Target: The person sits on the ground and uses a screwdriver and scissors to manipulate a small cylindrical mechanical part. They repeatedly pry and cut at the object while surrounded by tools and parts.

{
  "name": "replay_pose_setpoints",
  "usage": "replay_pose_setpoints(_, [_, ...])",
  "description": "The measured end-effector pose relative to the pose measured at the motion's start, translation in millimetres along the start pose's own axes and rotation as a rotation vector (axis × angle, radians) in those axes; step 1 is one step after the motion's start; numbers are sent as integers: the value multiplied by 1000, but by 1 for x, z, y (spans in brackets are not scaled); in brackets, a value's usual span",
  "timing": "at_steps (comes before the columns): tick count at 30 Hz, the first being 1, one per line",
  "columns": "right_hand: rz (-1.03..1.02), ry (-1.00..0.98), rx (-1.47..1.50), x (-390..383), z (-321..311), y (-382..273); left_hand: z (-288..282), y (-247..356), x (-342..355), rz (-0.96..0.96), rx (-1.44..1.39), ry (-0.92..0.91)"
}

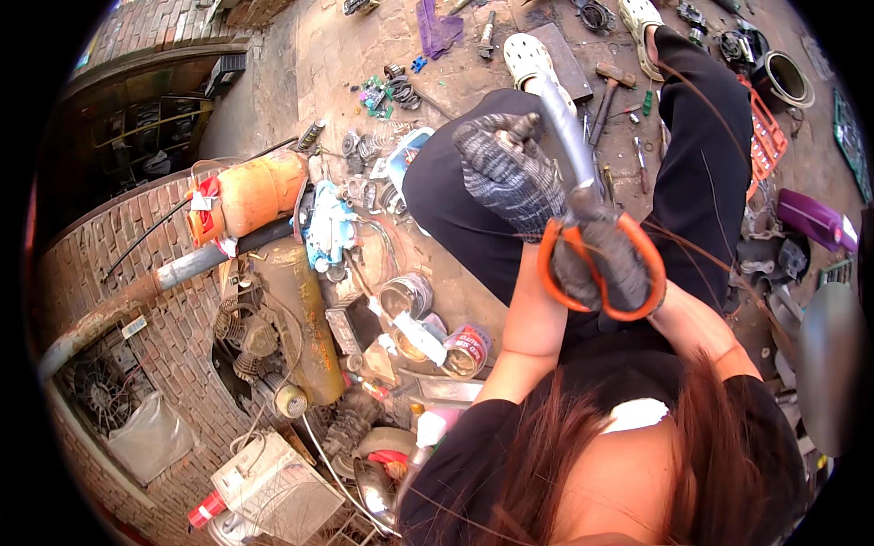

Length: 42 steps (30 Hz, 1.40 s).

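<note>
A pair of large scissors point(572, 150) with orange loop handles is in my right hand point(619, 259), which wears a dark, dirty glove. Its silver blades point up and away from me, close together and slightly blurred. My left hand point(514, 173), in a grey striped knit glove, is held just left of the blades with its fingers curled in. Whether anything small lies in those fingers I cannot make out. Both hands are raised above my lap, between my knees in black trousers.
Beyond my hands a hammer point(614, 77) lies on the paved floor near a dark flat block point(560, 59). At left are an orange tank point(250, 196), a yellowish cylinder point(296, 309) and open cans point(466, 350). An orange crate point(767, 136) and purple container point(810, 218) stand right.
</note>
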State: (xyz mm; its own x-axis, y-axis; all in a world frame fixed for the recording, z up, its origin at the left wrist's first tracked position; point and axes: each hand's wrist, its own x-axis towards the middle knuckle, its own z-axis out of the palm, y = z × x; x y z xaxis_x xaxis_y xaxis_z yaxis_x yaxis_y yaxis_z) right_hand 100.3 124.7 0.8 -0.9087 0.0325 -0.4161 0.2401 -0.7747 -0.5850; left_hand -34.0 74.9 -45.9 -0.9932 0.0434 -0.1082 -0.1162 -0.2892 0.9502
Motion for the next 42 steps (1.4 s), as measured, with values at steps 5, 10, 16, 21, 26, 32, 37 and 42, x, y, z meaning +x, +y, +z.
replay_pose_setpoints(5, [-353, 230, -479, 20, -42, -51, 3, 27, 9, -317, -42, -42])
replay_pose_setpoints(10, [-326, 15, -732, -3, -28, -34, -1, 26, 32, -552, -316, -137])
replay_pose_setpoints(16, [-104, -128, -866, -7, -22, -33, -6, 36, 30, -562, -220, -112])
replay_pose_setpoints(21, [-195, -180, -897, -4, -25, -30, -1, 36, 30, -353, -129, -43])
replay_pose_setpoints(26, [-264, -209, -973, -1, -27, -31, -5, 47, 29, -387, -16, -140])
replay_pose_setpoints(32, [-211, -189, -1063, -1, -14, -49, -7, 50, 27, -358, 97, -148])
replay_pose_setpoints(37, [-376, -156, -1043, -1, -23, -33, -9, 53, 31, -454, -43, -270])
replay_pose_setpoints(42, [-108, -252, -742, 3, -33, -34, -11, 57, 31, -488, -56, -343])
